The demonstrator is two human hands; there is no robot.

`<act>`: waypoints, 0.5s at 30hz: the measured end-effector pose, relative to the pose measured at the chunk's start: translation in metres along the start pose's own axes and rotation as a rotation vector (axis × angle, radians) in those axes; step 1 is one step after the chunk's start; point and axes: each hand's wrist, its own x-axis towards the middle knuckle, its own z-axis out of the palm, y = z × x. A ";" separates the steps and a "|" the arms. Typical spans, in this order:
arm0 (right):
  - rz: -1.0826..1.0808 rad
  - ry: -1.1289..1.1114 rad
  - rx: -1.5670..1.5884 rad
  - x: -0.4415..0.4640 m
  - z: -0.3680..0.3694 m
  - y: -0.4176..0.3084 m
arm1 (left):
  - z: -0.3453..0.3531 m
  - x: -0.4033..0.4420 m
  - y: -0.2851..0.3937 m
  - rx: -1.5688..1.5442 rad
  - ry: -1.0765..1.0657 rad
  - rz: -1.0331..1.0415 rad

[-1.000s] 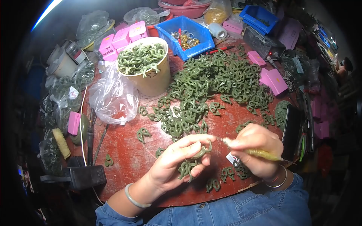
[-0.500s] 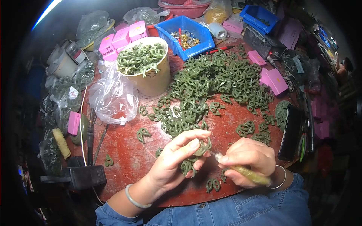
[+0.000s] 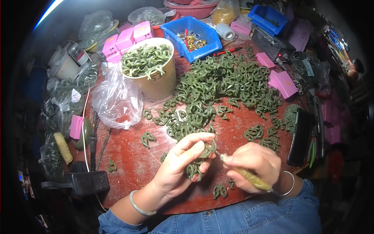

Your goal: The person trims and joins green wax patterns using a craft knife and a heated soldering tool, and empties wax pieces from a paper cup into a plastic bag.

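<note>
Several small green curved pieces [image 3: 194, 170] are in my left hand [image 3: 183, 160], one of them pinched upright between thumb and forefinger. My right hand [image 3: 255, 165] is closed around a tool with a yellowish handle [image 3: 255, 180], its thin tip pointing left at the pinched piece; whether it touches is too small to tell. A large heap of green pieces [image 3: 218, 84] spreads over the red table [image 3: 128, 156] beyond my hands. Two loose pieces [image 3: 220, 191] lie near the front edge.
A cream bucket [image 3: 157, 85] full of green pieces stands at the back left, beside a clear plastic bag [image 3: 119, 97]. Behind are a blue bin [image 3: 191, 39] and pink boxes [image 3: 125, 39]. A dark phone-like object [image 3: 299, 136] lies right; a person [image 3: 355, 70] shows far right.
My right hand has moved down and left with the tool, uncovering green pieces on the table's right side. My left hand has shifted slightly, with the pieces still in it.
</note>
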 end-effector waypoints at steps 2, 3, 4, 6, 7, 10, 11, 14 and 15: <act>-0.030 -0.016 0.026 0.001 0.001 -0.001 | 0.003 0.000 0.001 0.017 0.037 -0.016; -0.060 -0.033 0.053 0.001 0.001 -0.001 | 0.006 0.000 0.002 0.017 0.037 -0.016; -0.059 -0.033 0.054 0.001 0.001 -0.001 | 0.008 -0.001 0.003 0.053 0.071 -0.024; 0.011 0.013 0.051 0.000 0.000 -0.001 | 0.011 -0.001 0.004 0.087 0.105 -0.032; 0.071 0.022 0.033 0.001 -0.002 -0.003 | 0.011 -0.001 0.003 0.122 0.097 -0.021; 0.215 0.049 -0.067 -0.001 -0.005 -0.002 | 0.012 -0.001 0.005 0.157 0.084 -0.015; 0.249 0.043 -0.102 -0.001 -0.007 -0.002 | 0.013 -0.001 0.005 0.178 0.096 -0.032; 0.226 0.057 -0.128 0.001 -0.007 -0.003 | 0.013 -0.002 0.005 0.200 0.108 -0.050; 0.188 0.050 -0.059 0.000 -0.006 -0.002 | 0.012 -0.002 0.004 0.201 0.109 -0.051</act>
